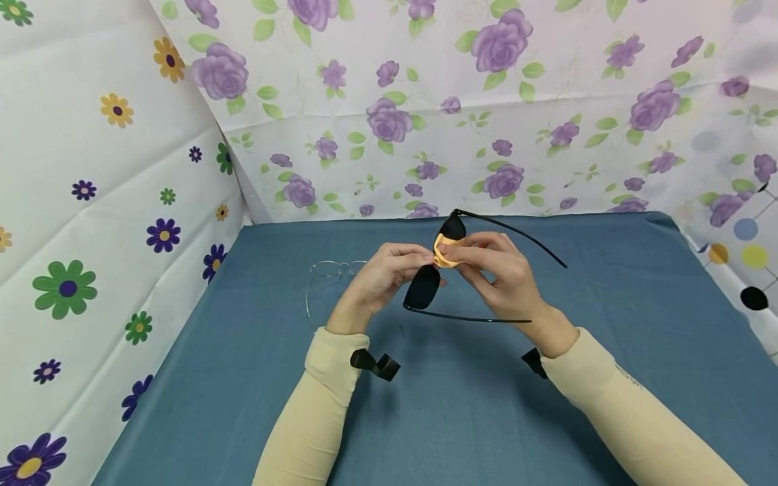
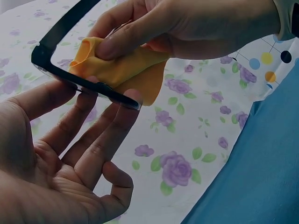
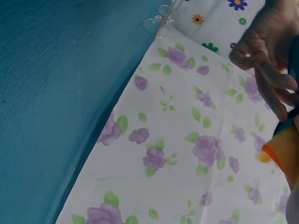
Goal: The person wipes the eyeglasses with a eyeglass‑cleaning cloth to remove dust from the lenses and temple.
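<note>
Black sunglasses (image 1: 422,288) are held up above the table, with dark lenses and both temples unfolded toward the right. My left hand (image 1: 385,273) holds them by the front frame; in the left wrist view its fingertips meet the rim (image 2: 84,83). A yellow-orange cloth (image 1: 448,251) is pinched between the thumb and fingers of my right hand (image 1: 504,270). The cloth lies against the sunglasses near the bridge and the far lens, partly covering them. At the right edge of the right wrist view, only part of the cloth (image 3: 285,149) shows.
Thin wire-framed eyeglasses (image 1: 329,262) lie on the table behind my left hand, partly hidden by it. A blue cloth (image 1: 450,418) covers the table. Floral sheets (image 1: 389,121) hang behind it and along the left side.
</note>
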A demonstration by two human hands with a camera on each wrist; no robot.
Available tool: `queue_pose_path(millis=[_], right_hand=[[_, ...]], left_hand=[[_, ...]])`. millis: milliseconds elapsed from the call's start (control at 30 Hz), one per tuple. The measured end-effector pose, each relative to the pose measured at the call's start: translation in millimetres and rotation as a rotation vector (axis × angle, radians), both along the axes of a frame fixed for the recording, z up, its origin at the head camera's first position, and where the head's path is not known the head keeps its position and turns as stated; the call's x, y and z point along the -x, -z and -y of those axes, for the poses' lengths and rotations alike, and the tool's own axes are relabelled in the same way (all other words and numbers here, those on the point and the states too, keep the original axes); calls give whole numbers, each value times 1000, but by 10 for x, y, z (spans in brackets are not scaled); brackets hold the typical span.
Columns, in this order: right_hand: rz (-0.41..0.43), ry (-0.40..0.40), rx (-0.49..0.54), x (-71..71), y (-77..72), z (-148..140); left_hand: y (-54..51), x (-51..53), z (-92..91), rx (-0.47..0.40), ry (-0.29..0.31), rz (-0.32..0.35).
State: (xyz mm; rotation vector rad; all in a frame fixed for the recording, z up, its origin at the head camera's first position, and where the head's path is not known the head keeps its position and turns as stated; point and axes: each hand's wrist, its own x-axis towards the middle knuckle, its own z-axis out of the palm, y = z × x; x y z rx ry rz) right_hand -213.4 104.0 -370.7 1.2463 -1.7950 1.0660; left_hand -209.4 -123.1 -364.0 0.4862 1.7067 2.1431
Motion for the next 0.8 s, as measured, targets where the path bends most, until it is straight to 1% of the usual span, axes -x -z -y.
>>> queue_pose_path(millis=[67,133,200,267,333,433,500,567,700,800], right_hand=[[66,-63,-9,-4,-23,-32],[134,-104,-11,-11,-35,-64],[176,-109,-8,-19,-38,-91],[196,-103,1,-26,-30,-113],[161,-73,-7,-20,-16,-120],[24,-21,-39,4,-1,-101],[-69,32,-52,22,3,-82],[-122,87,-54,32,3,-68],[-118,176,-54,43,-5,-70],[-85,210,-53,54,-12,-90]], left_hand=[[-13,-4,7,10,-6,-10],[-21,-9,11,24,-11,-22],[-24,-13,8,32,-12,-28],[-17,-10,2,35,-7,-25],[-11,-11,-4,32,-2,-17],[0,-11,-2,17,-2,-1],[0,-13,1,4,1,1],[1,-12,6,1,8,-2],[1,-8,11,14,22,-13],[-5,-8,11,16,24,-28]])
